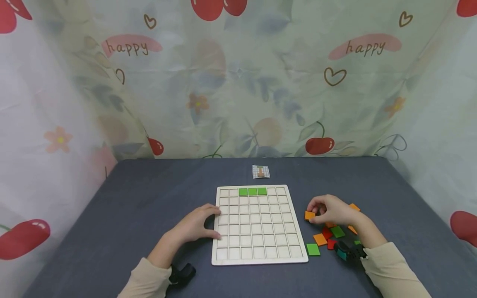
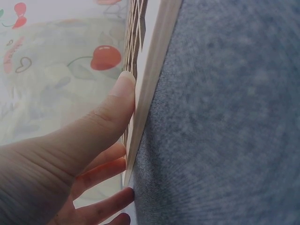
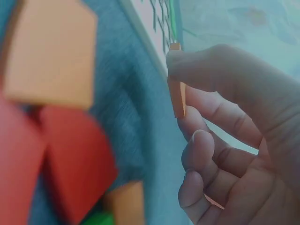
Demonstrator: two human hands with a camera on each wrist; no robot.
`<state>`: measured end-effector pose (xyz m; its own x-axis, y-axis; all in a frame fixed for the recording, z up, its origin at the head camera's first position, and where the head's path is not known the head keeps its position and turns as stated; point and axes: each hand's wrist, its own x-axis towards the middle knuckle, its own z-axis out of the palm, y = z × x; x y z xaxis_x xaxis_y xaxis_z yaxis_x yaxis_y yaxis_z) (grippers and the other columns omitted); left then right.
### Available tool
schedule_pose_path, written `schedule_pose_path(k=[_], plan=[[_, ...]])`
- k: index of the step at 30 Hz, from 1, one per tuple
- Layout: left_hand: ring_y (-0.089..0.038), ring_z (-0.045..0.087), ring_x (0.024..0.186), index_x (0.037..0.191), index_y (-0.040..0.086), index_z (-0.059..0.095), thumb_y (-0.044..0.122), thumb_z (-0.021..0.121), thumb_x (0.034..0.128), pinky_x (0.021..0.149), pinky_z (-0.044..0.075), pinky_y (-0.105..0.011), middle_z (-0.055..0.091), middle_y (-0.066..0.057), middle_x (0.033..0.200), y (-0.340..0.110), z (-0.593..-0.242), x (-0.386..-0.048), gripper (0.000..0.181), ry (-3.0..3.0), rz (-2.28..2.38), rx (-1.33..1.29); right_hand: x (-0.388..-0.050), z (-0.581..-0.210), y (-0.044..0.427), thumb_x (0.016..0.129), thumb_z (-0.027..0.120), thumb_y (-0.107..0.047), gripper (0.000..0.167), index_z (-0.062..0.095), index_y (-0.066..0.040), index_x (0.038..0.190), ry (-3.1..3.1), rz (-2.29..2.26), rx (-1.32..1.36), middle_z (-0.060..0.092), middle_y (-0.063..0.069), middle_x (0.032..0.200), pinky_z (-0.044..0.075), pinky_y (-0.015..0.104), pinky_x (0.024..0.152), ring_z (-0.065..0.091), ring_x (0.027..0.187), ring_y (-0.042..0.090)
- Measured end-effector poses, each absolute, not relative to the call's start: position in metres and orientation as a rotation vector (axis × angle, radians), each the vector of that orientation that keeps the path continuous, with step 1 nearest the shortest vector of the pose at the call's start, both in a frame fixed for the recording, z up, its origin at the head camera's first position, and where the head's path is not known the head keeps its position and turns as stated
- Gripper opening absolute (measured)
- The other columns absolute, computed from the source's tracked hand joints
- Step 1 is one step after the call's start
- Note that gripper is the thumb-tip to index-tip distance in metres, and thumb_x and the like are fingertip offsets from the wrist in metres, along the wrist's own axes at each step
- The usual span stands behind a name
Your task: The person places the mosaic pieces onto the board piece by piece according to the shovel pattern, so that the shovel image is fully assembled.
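Observation:
A white grid board lies flat on the dark cloth, with three green tiles side by side in its top row. My left hand rests at the board's left edge, its thumb and fingertips touching the rim; in the left wrist view the thumb lies along that edge. Just right of the board, my right hand pinches an orange square tile between thumb and fingers. The right wrist view shows this orange tile edge-on.
Under and around my right hand lie loose tiles: a green one, an orange one, red ones and several more, partly hidden by the arm. A small printed card lies beyond the board. Patterned curtains close off the back and sides.

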<state>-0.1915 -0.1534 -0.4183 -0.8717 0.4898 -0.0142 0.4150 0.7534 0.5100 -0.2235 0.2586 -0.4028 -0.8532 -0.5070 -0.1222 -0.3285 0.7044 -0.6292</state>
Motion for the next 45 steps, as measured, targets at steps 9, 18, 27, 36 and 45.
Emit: schedule_pose_path(k=[9, 18, 27, 36, 45], plan=[[-0.03, 0.05, 0.122, 0.125, 0.002, 0.057, 0.039, 0.081, 0.0684, 0.102, 0.041, -0.047, 0.053, -0.014, 0.13, -0.152, -0.418, -0.192, 0.072, 2.795, 0.756, 0.694, -0.234, -0.396, 0.234, 0.079, 0.074, -0.023, 0.024, 0.065, -0.009, 0.097, 2.658, -0.895, -0.725, 0.059, 0.002, 0.083, 0.04, 0.02, 0.054, 0.044, 0.059, 0.006], [-0.029, 0.05, 0.122, 0.126, 0.003, 0.056, 0.036, 0.081, 0.0685, 0.102, 0.041, -0.045, 0.052, -0.013, 0.131, -0.151, -0.417, -0.191, 0.071, 2.8, 0.728, 0.662, -0.242, -0.391, 0.202, 0.079, 0.073, -0.021, 0.025, 0.065, -0.008, 0.098, 2.627, -0.91, -0.831, 0.06, 0.002, 0.082, 0.039, 0.019, 0.055, 0.045, 0.062, 0.007], [-0.029, 0.05, 0.122, 0.126, 0.003, 0.056, 0.036, 0.081, 0.0691, 0.101, 0.042, -0.046, 0.053, -0.013, 0.131, -0.152, -0.417, -0.191, 0.07, 2.799, 0.734, 0.675, -0.252, -0.395, 0.169, 0.078, 0.073, -0.015, 0.022, 0.066, -0.005, 0.097, 2.635, -0.948, -0.928, 0.063, 0.006, 0.087, 0.041, 0.019, 0.056, 0.045, 0.059, 0.007], [-0.029, 0.051, 0.121, 0.125, 0.003, 0.057, 0.037, 0.081, 0.0687, 0.1, 0.042, -0.046, 0.053, -0.013, 0.13, -0.152, -0.417, -0.191, 0.07, 2.798, 0.74, 0.678, -0.259, -0.395, 0.142, 0.079, 0.072, -0.014, 0.022, 0.066, -0.004, 0.098, 2.643, -0.911, -0.91, 0.064, 0.008, 0.092, 0.043, 0.021, 0.06, 0.049, 0.064, 0.011], [-0.029, 0.051, 0.121, 0.125, 0.003, 0.057, 0.038, 0.081, 0.0687, 0.101, 0.042, -0.045, 0.053, -0.012, 0.13, -0.151, -0.416, -0.191, 0.07, 2.797, 0.737, 0.669, -0.265, -0.398, 0.123, 0.081, 0.07, -0.013, 0.019, 0.068, -0.007, 0.099, 2.69, -0.867, -0.841, 0.066, 0.007, 0.094, 0.047, 0.024, 0.066, 0.055, 0.076, 0.016]])
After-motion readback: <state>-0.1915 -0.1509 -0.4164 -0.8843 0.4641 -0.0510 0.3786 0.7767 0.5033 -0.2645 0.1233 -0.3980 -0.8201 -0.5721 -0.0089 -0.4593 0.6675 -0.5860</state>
